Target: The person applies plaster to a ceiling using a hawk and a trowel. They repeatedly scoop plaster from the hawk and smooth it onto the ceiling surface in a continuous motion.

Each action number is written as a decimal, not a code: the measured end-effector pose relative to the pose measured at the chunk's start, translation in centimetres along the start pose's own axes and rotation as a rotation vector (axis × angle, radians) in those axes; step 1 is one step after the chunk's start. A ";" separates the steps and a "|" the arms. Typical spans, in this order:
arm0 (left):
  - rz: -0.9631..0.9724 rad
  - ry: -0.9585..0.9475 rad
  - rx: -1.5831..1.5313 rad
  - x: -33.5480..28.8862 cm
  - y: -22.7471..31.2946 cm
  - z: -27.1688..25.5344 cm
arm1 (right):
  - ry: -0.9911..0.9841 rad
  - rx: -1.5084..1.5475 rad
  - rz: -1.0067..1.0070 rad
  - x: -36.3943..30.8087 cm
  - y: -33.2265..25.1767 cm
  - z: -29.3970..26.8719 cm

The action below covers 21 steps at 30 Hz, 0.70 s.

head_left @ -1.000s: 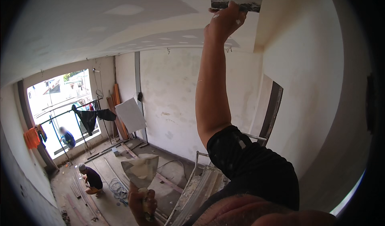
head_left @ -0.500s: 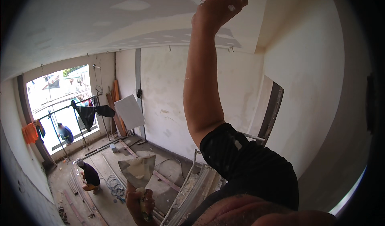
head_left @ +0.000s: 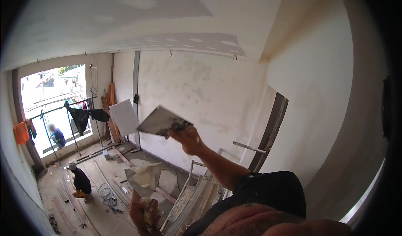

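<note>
My right hand (head_left: 188,140) is raised at mid-view, its fingers closed around a wide flat taping knife (head_left: 160,118). The knife's blade is tilted, with dark smears near the grip. Lower down, my left hand (head_left: 141,213) grips the handle of a broad trowel (head_left: 133,178), blade upward. Pale joint compound (head_left: 148,178) lies on that trowel's blade. A gap separates the two tools. Overhead, the ceiling (head_left: 167,10) shows grey board with whitish compound bands and patches.
A metal scaffold (head_left: 184,198) stands beside me at lower right. On the floor below, a person (head_left: 81,181) crouches near long strips and coiled cable (head_left: 108,195). Another person (head_left: 57,136) is by the window opening. Boards (head_left: 109,110) lean in the corner beside a pale panel (head_left: 124,118).
My right hand has come down from the ceiling with the taping knife, toward the trowel in my left hand. The left hand stays nearly in place; the view has shifted slightly.
</note>
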State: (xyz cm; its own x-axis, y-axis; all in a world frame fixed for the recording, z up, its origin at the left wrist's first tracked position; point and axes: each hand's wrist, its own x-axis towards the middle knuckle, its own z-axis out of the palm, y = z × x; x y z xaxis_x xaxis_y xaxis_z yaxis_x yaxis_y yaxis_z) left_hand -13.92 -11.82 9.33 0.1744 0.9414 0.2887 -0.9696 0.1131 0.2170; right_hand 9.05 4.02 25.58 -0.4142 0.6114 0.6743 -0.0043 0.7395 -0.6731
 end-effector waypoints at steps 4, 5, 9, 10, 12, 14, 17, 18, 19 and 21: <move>-0.146 -0.071 -0.032 0.2 0.4 1.7 | -0.216 0.215 0.279 -5.5 4.9 3.6; -0.137 -0.054 0.001 0.0 0.5 1.6 | -0.290 0.277 0.204 -6.3 5.9 3.8; 0.003 -0.082 0.249 -0.7 -0.9 1.8 | -0.473 0.078 -0.121 -6.5 7.4 1.5; 0.022 -0.088 0.293 -0.7 -1.2 2.1 | -0.524 -0.103 -0.035 -6.6 6.8 0.1; 0.061 -0.075 0.322 -0.7 -1.4 3.7 | -0.497 -0.221 -0.098 -7.0 7.1 -2.8; 0.065 -0.010 0.313 -1.2 -1.5 4.3 | -0.285 -0.151 -0.125 -7.3 6.7 -5.1; 0.026 0.028 0.030 -0.7 -1.9 0.7 | 0.355 0.044 -0.126 -6.6 0.6 -10.4; -0.222 0.197 -0.006 0.6 -1.0 -3.1 | 0.521 0.014 -0.263 -5.7 -2.2 -12.7; -0.191 0.125 0.030 0.8 -1.5 -3.7 | 0.676 0.018 -0.489 -4.3 -5.5 -14.7; -0.124 -0.019 0.093 1.8 -2.3 -4.8 | 0.864 -0.011 -0.937 -2.0 -11.8 -18.2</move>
State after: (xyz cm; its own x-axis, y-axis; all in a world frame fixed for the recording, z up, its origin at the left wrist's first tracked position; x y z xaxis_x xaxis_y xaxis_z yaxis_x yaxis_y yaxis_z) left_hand -12.21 -8.84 4.87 0.2961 0.9157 0.2717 -0.9204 0.1974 0.3376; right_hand 26.52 -0.76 37.68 0.4683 -0.1633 0.8683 0.0364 0.9855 0.1657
